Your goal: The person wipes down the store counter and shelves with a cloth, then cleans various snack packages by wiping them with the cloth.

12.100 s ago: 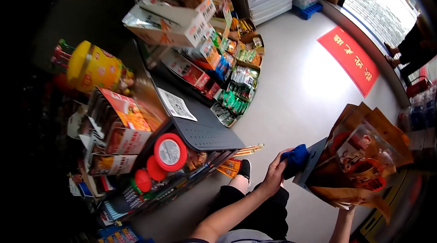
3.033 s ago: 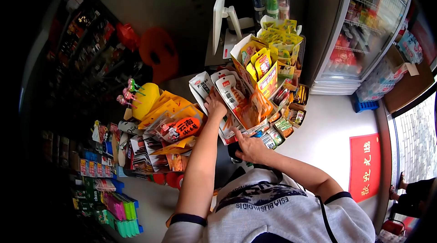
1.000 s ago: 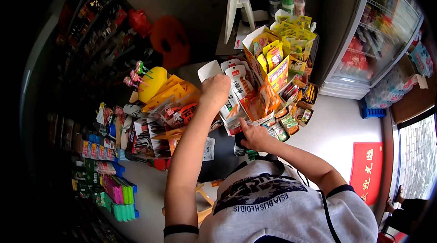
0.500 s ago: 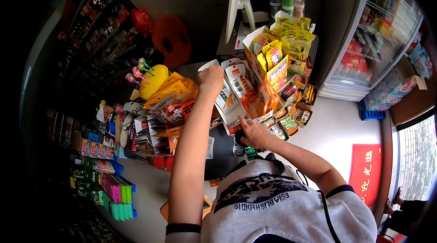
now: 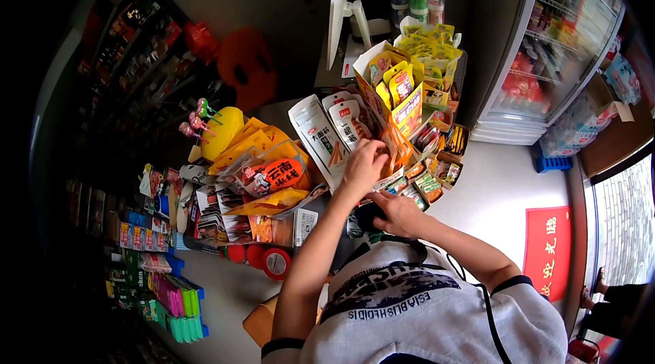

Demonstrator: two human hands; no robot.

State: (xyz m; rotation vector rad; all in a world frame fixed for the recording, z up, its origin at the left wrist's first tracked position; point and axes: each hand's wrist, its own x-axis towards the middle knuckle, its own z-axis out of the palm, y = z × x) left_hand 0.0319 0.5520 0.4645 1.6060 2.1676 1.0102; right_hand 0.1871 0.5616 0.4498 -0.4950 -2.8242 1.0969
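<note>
My left hand, fingers bent, reaches into the front of a box of snack packets. Its fingertips are at an orange snack packet; whether they pinch anything is hard to see. White snack packets with dark lettering stand upright just beyond and left of this hand. Closer to my body, my right hand is curled at the near end of the box, beside a dark object that I cannot identify. Its fingertips are partly hidden.
A yellow box of packets stands behind the hands, near a white monitor. Clear-bagged noodle packs and a yellow lollipop holder fill the left. A glass-door fridge and red mat are right.
My left hand has left the far top of the white packets and come nearer, to the orange packet. My right hand has drawn slightly back from the box's front. The view has shifted slightly.
</note>
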